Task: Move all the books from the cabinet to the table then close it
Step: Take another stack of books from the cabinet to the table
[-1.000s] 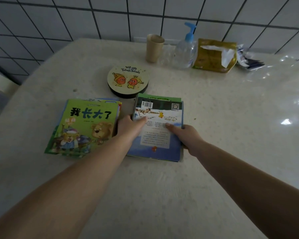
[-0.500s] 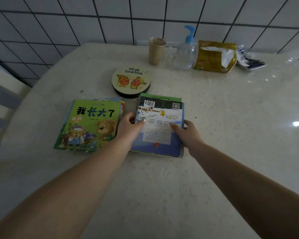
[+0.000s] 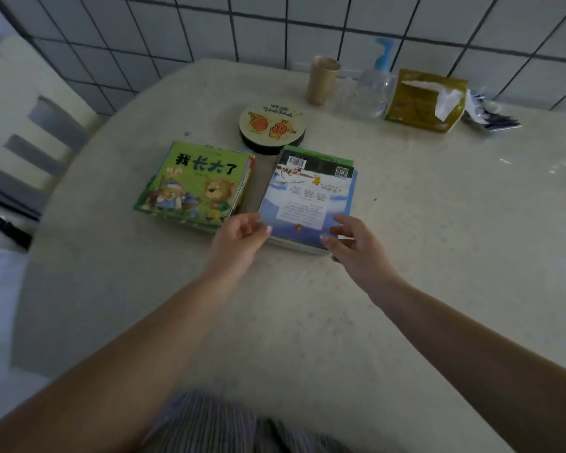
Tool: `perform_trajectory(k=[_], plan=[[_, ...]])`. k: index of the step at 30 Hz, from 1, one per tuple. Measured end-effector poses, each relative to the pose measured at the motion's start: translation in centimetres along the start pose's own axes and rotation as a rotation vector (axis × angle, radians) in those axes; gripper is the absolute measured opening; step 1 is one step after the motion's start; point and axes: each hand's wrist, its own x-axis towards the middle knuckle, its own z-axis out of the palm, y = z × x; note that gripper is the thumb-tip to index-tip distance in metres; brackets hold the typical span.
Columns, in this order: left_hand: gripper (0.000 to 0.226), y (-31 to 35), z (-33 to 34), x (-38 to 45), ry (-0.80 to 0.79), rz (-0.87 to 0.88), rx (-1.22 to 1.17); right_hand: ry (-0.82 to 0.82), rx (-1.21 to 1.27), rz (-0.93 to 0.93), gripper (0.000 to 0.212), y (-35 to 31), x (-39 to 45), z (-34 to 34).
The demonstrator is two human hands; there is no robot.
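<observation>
Two stacks of children's books lie side by side on the beige table (image 3: 406, 289). The left stack has a green cover with a lion and a bear (image 3: 196, 183). The right stack shows a blue and white back cover with a barcode (image 3: 311, 194). My left hand (image 3: 239, 237) hovers at the near left corner of the blue stack, fingers apart and holding nothing. My right hand (image 3: 353, 243) hovers at the near right corner, also empty with fingers spread. The cabinet is out of view.
Behind the books sits a round tin with cartoon figures (image 3: 272, 124). Along the tiled wall stand a tan cup (image 3: 322, 80), a pump bottle (image 3: 374, 89), a gold tissue pack (image 3: 422, 99) and some wrappers (image 3: 490, 117). A chair back (image 3: 30, 152) stands at the left.
Both hands have let go of the blue stack and pulled back toward me, off its cover. The camera has drawn back and shifted, showing more of the near table.
</observation>
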Motion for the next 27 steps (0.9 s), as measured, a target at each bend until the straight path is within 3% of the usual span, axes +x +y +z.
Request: perform_trajectory(k=[5, 15, 21, 23, 27], plan=[[0.023, -2.9, -1.7, -5.1, 0.029, -0.115, -0.116, -0.184, -0.095, -0.005, 0.043, 1.7, -2.3, 2.4], [0.027, -7.3, -9.4, -17.7, 0.291, -0.140, -0.269, -0.433, -0.153, -0.139, 0.043, 1.2, -11.0, 9.6], [0.016, -12.3, -16.4, -31.9, 0.539, -0.167, -0.364, -0.678, -0.230, -0.261, 0.042, 2.8, -22.6, 16.7], [0.020, -13.1, -17.3, -34.4, 0.559, -0.177, -0.343, -0.714, -0.236, -0.285, 0.039, 3.2, -24.5, 17.5], [0.030, -17.3, -20.9, -46.7, 0.766, -0.189, -0.424, -0.967, -0.318, -0.351, 0.034, 5.0, -34.4, 21.9]])
